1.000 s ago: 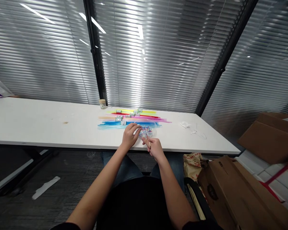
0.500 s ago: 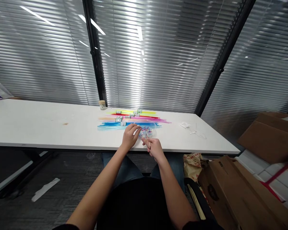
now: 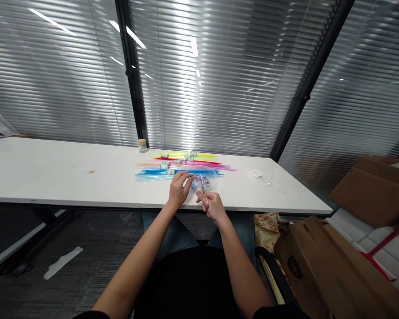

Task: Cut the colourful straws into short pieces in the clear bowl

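Observation:
My right hand (image 3: 213, 206) is closed on a thin stick-like tool (image 3: 203, 189) whose tip points into a clear round dish (image 3: 209, 180) of small coloured bits near the front edge of the white table (image 3: 69, 177). My left hand (image 3: 179, 188) rests just left of the dish, fingers curled with the fingertips pinched at its rim; what they hold is too small to see. Behind the dish lie bundles of long thin coloured strips (image 3: 182, 165) in yellow, red, pink and blue, each with a small paper band.
A small tan jar (image 3: 141, 144) stands at the back by the window frame. Clear plastic scraps (image 3: 266, 177) lie to the right on the table. Cardboard boxes (image 3: 326, 261) stand on the floor at right, and a white scrap (image 3: 63, 262) lies on the carpet.
Both hands stay at the dish; my left fingers have curled in slightly. The view barely shifted.

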Available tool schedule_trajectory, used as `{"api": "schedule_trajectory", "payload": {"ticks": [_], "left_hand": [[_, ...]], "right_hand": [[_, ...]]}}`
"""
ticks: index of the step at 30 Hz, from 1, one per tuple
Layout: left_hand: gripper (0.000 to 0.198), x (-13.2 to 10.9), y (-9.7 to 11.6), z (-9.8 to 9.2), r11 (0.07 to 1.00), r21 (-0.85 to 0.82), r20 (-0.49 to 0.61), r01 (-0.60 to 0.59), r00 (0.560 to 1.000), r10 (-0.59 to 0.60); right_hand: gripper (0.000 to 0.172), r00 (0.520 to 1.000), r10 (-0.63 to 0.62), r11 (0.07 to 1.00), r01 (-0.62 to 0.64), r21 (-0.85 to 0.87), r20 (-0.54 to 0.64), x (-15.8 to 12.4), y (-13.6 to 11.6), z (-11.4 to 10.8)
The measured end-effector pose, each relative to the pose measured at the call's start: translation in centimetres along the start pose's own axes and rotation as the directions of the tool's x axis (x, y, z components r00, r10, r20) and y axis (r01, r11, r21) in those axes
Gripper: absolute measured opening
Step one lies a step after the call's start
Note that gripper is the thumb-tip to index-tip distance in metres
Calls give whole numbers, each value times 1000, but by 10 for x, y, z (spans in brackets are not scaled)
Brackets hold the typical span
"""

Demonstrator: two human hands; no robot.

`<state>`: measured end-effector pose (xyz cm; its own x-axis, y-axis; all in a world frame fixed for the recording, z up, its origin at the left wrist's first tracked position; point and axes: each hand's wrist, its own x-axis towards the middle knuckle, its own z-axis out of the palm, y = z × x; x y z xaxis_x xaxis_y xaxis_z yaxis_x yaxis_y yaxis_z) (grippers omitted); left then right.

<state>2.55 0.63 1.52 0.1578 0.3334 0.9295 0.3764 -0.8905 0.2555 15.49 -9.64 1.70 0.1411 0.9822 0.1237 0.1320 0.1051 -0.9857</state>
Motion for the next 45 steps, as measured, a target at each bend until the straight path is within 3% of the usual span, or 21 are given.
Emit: {"api": "schedule_trajectory", "payload": {"ticks": [4,15,31,38,45], "left_hand": [[16,0,1,0,1000,-2,27,-7,1000,7],[17,-3,-1,1,999,-4,89,-36,995,36],[15,-1,1,1,998,-1,87,-65,994,65],[16,-1,-1,3,999,9,98,-34,995,33],[15,-1,-1,2,1000,3,112,1,994,-1]], "right_hand": [[50,999,9,1000,-9,13,51,0,0,4],[49,999,22,999,-23,31,37,0,1,5],[49,1000,2,1000,-2,6,-8,2,4,7],[48,999,-16,999,14,-41,-45,2,3,11],[46,999,4,1000,-3,22,-52,3,7,12]]}}
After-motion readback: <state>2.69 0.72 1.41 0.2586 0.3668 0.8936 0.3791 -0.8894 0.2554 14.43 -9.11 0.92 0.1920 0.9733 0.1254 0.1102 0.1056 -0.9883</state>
